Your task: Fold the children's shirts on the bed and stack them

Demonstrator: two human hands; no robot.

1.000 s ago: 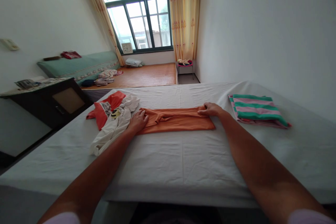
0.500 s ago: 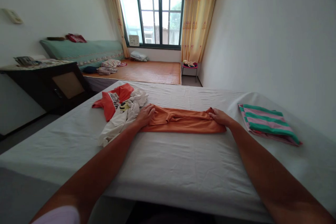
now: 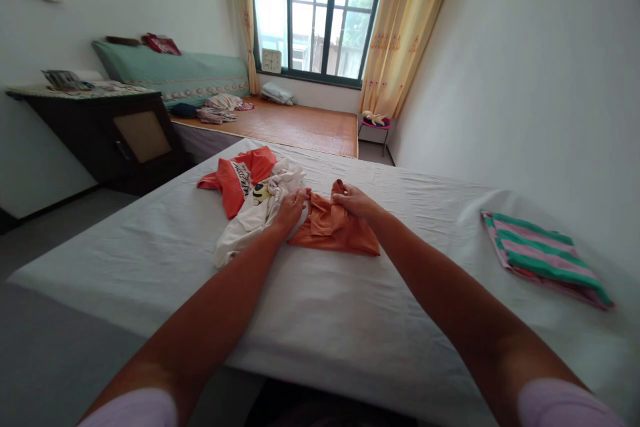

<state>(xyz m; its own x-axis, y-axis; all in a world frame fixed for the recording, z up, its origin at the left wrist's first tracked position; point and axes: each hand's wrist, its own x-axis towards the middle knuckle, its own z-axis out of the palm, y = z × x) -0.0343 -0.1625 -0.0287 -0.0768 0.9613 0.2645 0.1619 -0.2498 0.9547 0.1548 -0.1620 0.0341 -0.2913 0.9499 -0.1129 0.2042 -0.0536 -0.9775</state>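
Observation:
An orange garment (image 3: 333,240), folded into a short stack of layers, lies on the white-sheeted bed (image 3: 320,307). My right hand (image 3: 356,201) pinches a folded end of it, raised a little above the lower layers. At the garment's left edge is my left hand (image 3: 291,209), fingers stretched out and apart from any firm hold. Just left of that hand lies a crumpled white shirt (image 3: 245,227) with a yellow cartoon print. Partly under it is a red-orange shirt (image 3: 233,193) with dark lettering on a white patch.
A folded green-and-pink striped garment (image 3: 547,253) lies at the right, near the wall. Beyond the bed stands a second bed with a brown mat (image 3: 310,130) and clothes on it. A dark cabinet (image 3: 100,130) is at the left, a small stool (image 3: 375,123) by the curtain.
My right hand has brought the orange garment's right end over to the left, making it about half as long. My left hand has stayed by its left end. The view has shifted.

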